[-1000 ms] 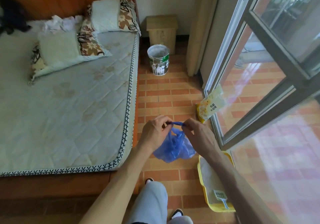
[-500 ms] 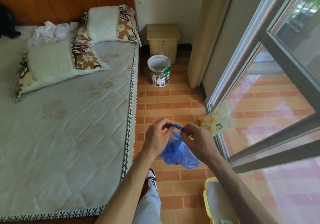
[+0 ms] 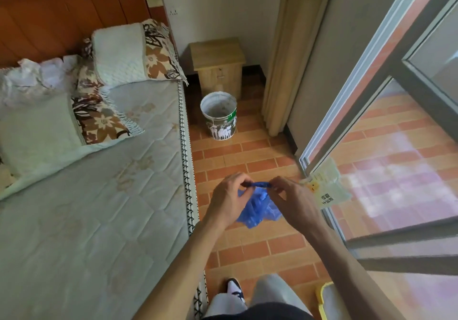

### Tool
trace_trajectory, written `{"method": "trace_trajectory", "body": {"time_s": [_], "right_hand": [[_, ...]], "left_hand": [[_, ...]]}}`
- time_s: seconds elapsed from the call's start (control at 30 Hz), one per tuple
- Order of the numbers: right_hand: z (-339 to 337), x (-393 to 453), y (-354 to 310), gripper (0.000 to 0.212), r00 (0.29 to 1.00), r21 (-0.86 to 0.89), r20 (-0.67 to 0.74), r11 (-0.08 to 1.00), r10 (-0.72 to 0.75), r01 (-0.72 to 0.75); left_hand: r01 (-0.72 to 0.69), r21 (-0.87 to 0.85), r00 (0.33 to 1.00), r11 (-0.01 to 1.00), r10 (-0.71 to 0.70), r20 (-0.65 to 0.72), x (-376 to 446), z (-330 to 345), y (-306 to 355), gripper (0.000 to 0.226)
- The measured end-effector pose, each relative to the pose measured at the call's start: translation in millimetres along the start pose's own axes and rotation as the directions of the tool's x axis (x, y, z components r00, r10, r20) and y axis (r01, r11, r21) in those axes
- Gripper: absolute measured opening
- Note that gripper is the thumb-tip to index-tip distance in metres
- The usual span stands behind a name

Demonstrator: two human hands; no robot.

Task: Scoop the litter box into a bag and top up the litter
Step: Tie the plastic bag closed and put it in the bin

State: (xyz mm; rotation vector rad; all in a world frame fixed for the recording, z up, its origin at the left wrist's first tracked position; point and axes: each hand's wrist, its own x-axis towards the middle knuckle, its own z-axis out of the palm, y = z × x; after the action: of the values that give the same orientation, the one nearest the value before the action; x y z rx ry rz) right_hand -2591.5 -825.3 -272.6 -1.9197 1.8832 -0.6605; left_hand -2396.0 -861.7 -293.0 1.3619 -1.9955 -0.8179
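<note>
The left hand [image 3: 229, 195] and the right hand [image 3: 293, 199] are held out in front of the person, close together over the floor. Each grip pinches one end of a twisted strip at the top of the thin blue plastic bag [image 3: 257, 205]. The strip runs straight across between the two hands. Under it the rest of the bag hangs down, soft and full of wrinkles, bunched into a small lump between the wrists. You can see a little light through it.

Just right of the right hand, a pale yellow and white litter packet with dark writing [image 3: 327, 188] leans at the foot of the glass sliding door [image 3: 386, 111]. Down in the bottom right corner, only a corner of the yellow plastic litter box [image 3: 322, 295] shows, near the person's grey trouser leg and white shoe [image 3: 234, 288].

Below the hands is the orange brick-pattern tile floor [image 3: 247, 156]. Farther off, a white round paint-streaked bucket [image 3: 219, 115] stands on it, with a small light wooden cabinet [image 3: 218, 67] right behind. On the left lies the pale green quilted mattress [image 3: 86, 208] with brown flowered pillows [image 3: 131, 52] at its far end.
</note>
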Motion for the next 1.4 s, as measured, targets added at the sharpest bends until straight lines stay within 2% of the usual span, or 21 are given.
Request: {"method": "trace_trajectory", "body": {"time_s": [0.4, 0.8, 1.07, 1.4], "right_hand": [[5.9, 150.9, 11.3, 0.006, 0.997, 0.061, -0.082, 0.998, 0.007, -0.002], [4.3, 307.2, 43.7, 0.005, 0.996, 0.171, -0.081, 0.985, 0.029, -0.014], [-1.6, 412.1, 48.7, 0.007, 0.995, 0.158, -0.086, 0.986, -0.047, 0.060], [12.1, 536.8, 40.2, 0.007, 1.000, 0.082, -0.022, 0.997, -0.004, 0.006]], "left_hand": [[-0.076, 0.050, 0.997, 0.996, 0.077, -0.006, 151.8, -21.7, -36.8, 0.006], [-0.034, 0.078, 0.999, 0.996, 0.033, 0.008, 310.8, -27.2, -62.6, 0.007], [0.011, 0.029, 0.998, 1.000, -0.009, -0.069, 399.1, -39.8, -86.3, 0.009], [0.075, -0.015, 0.990, 0.997, -0.077, -0.117, 502.6, -65.4, -135.6, 0.007]]}}
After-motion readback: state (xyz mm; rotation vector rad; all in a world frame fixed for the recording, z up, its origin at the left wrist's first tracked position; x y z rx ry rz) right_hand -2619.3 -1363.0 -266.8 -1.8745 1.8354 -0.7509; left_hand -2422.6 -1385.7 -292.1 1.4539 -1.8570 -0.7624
